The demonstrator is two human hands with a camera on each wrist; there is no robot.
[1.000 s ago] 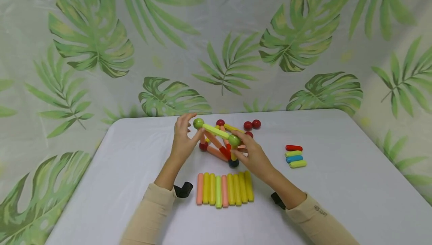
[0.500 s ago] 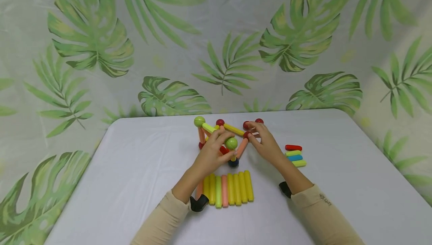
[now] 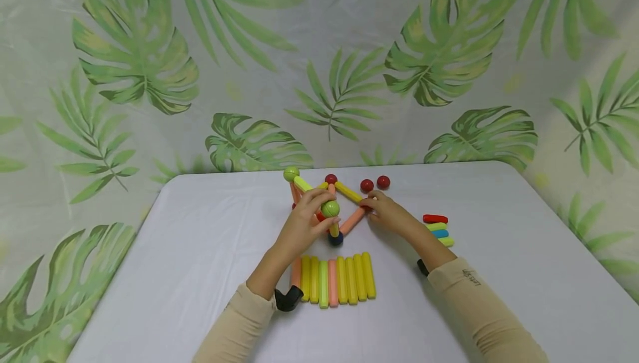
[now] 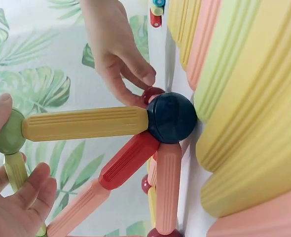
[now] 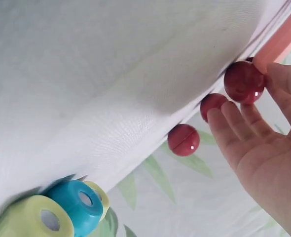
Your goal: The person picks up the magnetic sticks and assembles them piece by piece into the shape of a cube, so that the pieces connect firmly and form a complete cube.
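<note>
A frame of coloured rods and balls stands on the table. My left hand (image 3: 302, 224) grips its near upper green ball (image 3: 330, 208), fingers reaching along the light green rod (image 3: 302, 185) toward another green ball (image 3: 291, 174). Below, a yellow rod (image 4: 86, 123) joins that gripped ball to the dark blue ball (image 4: 174, 118) at the base. My right hand (image 3: 391, 216) pinches the red ball (image 5: 243, 81) at the frame's right corner, where a pink rod (image 3: 353, 220) and a yellow rod (image 3: 349, 192) meet. In the head view the fingers hide this ball.
Two loose red balls (image 3: 383, 182) lie behind my right hand. Short sticks, among them a red one (image 3: 435, 219), sit to the right, partly behind the forearm. A row of yellow, pink and green rods (image 3: 333, 282) lies in front of the frame.
My left hand has moved from the far green ball to the near one. My right hand has left that near ball for the red corner ball. The frame has shifted slightly left.
</note>
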